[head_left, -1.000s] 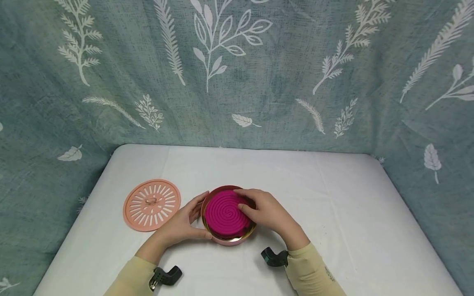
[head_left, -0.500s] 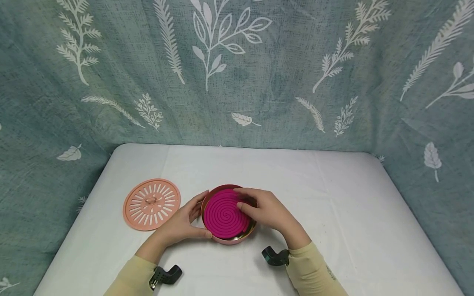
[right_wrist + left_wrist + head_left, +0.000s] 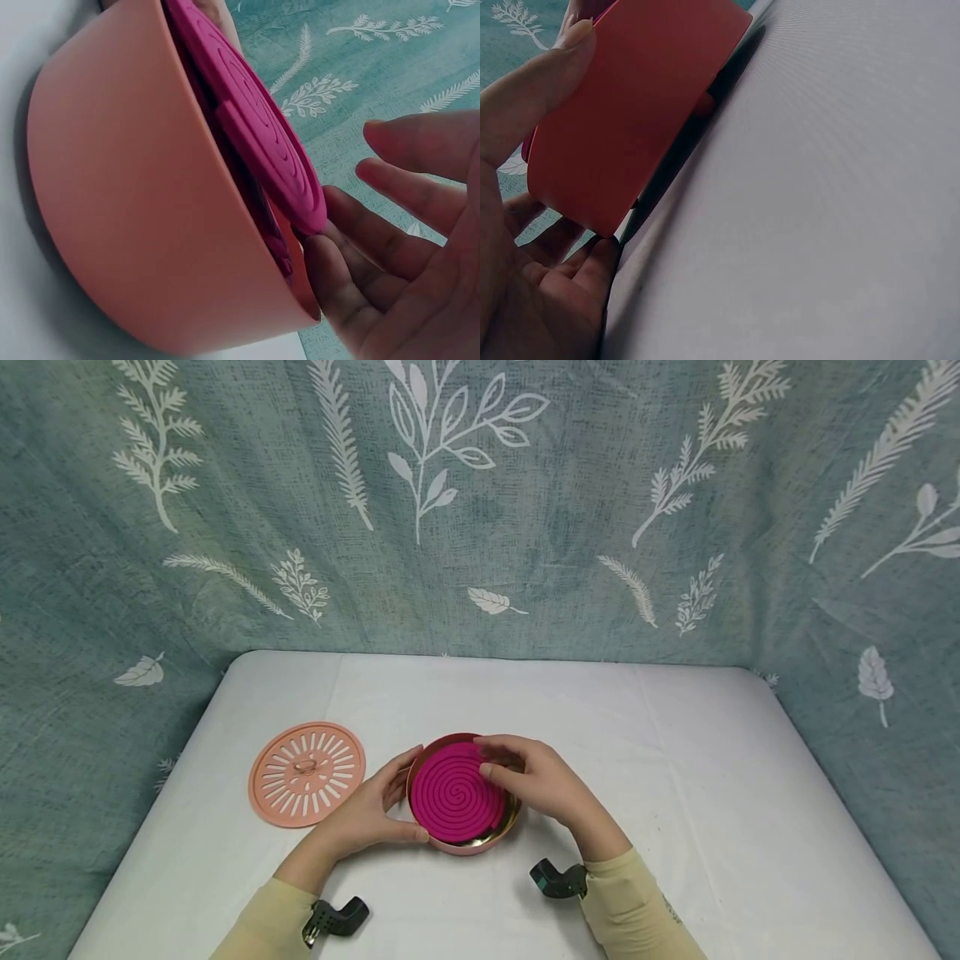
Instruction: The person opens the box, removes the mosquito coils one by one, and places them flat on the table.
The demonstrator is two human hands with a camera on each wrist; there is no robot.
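Currently, a round pink bowl (image 3: pixel 135 195) is being grasped at its left side by the left hand (image 3: pixel 363 814), the thumb being placed on the near-left wall and the fingers being wrapped toward the far-left side. A magenta coiled disc (image 3: pixel 453 793) is being framed, at a tilt, by the mouth of the bowl and is being offset toward the left; the gold interior (image 3: pixel 480 841) is being exposed along the near and right edges. The disc's right edge is being touched by fingertips of the right hand (image 3: pixel 540 781), which is being presented relaxed, fingers spread. At the left, a slotted peach lid (image 3: pixel 306 767) is being supported flat by the white table (image 3: pixel 675 793). The far edge is being bordered by a teal leaf-patterned curtain (image 3: pixel 585 485).
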